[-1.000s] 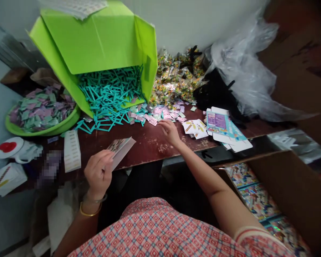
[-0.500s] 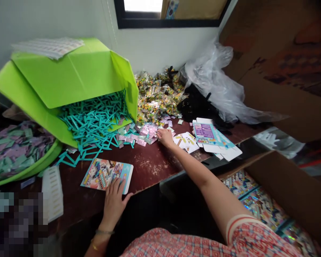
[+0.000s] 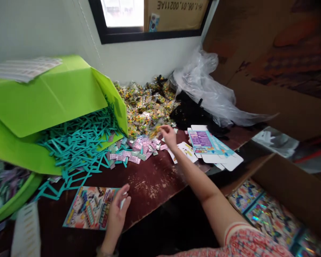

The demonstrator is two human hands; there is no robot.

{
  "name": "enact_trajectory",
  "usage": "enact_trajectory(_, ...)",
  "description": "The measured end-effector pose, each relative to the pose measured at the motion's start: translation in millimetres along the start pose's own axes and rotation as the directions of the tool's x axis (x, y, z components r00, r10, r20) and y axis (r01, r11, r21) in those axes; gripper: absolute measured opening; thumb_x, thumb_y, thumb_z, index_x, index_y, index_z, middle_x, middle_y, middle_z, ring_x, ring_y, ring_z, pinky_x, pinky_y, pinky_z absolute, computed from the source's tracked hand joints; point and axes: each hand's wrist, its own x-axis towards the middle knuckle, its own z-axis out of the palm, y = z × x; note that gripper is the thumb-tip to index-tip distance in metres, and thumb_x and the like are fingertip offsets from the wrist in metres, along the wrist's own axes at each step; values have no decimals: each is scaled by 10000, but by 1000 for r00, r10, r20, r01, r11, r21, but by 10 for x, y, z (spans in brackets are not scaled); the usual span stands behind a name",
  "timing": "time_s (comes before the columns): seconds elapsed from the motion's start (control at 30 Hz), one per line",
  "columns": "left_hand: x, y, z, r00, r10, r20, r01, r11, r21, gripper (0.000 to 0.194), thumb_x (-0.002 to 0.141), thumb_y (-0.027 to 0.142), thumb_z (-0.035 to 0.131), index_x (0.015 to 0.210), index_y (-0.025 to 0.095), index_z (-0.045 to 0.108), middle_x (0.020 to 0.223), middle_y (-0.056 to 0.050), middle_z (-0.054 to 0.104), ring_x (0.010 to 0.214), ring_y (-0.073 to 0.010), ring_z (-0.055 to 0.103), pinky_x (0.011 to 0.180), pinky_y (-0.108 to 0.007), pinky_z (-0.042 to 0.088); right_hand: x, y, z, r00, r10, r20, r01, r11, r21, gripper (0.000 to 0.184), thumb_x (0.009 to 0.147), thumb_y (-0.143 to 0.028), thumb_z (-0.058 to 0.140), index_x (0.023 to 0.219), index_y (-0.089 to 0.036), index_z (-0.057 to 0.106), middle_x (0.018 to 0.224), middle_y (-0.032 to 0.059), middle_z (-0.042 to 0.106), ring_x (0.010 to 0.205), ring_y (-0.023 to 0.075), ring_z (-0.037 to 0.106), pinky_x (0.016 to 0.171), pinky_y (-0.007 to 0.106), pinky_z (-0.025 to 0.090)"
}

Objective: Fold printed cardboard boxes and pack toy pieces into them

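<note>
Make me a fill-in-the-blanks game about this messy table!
1. The left hand rests on a colourful printed ____ lying flat on the table.
2. The teal sticks spill out of a tipped-over ____ box.
3. The right hand lifts a small blurred packet beside the pile of yellow-and-green ____.

Missing words: card; green; packets

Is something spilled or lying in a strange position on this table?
Yes. The green box lies tipped on its side, and teal plastic pieces have spilled from its open mouth onto the table, reaching the small pink packets.
</note>
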Motion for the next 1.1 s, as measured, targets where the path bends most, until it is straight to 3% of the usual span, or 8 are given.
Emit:
enact_trajectory(0.17,365,290,419,926,-354,131,363,739,-567,614,845,416,780,1417,298,594,1380,-77,692,1182,-243,708,1014,-387,593,-972,-230,351,828,-271,490,37,900,435,326,994,-430,610,1240,-244,719,1069,32,755,887,172,699,799,284,563)
enact_trajectory(0.3,403,356,481,865,-471,172,476,666,-574,474,740,158,821,1198,201,706,1149,-70,777,888,-175,765,772,-248,633,-207,81,-45,976,-16,218,27,999,-46,100,926,-236,693,993,-226,767,1108,53,746,1021,182,659,946,301,502)
enact_trajectory(0.47,156,262,382,845,-486,224,509,599,-618,434,707,109,797,1121,201,704,1069,-73,805,993,-245,781,869,-334,645,806,794,-770,968,189,-164,-229,932,-281,244,941,-4,434,945,-57,673,1049,266,671,1058,246,547,1012,526,313)
enact_trajectory(0.67,-49,173,305,864,-431,262,477,531,-700,442,650,71,734,1082,163,722,1047,-93,813,1104,-313,756,1055,-472,581,914,1248,-1039,987,81,-137,-123,932,-340,227,878,-117,496,717,-176,645,822,191,690,888,239,580,976,549,325)
enact_trajectory(0.83,-62,204,239,854,-490,173,448,526,-723,304,793,166,790,1088,151,719,1056,-119,802,1094,-311,762,1022,-458,591,482,709,-942,951,-305,-56,283,927,-248,245,868,-233,562,1053,-196,719,1068,159,742,1013,302,660,1012,536,454)
enact_trajectory(0.93,-47,267,271,867,-436,242,453,485,-748,300,847,296,792,1087,129,724,1070,-148,794,1114,-330,749,1010,-474,591,-368,-44,-584,792,-595,135,591,803,71,246,952,-272,561,1139,-269,721,1170,102,744,1151,273,666,1052,501,502)
enact_trajectory(1.03,-63,296,214,859,-449,245,443,413,-796,278,911,386,737,1038,139,725,977,-116,799,971,-274,776,898,-409,630,-1288,-739,-213,317,-839,443,684,525,506,360,973,-178,533,1253,-314,714,1326,49,715,1340,230,595,1203,502,410)
enact_trajectory(1.1,-117,281,46,820,-543,181,440,396,-806,119,898,244,741,968,151,718,846,-58,785,770,-199,766,755,-309,634,-1638,-1041,-28,94,-856,509,576,464,673,424,926,-126,556,1300,-263,700,1390,68,684,1422,232,533,1263,521,335)
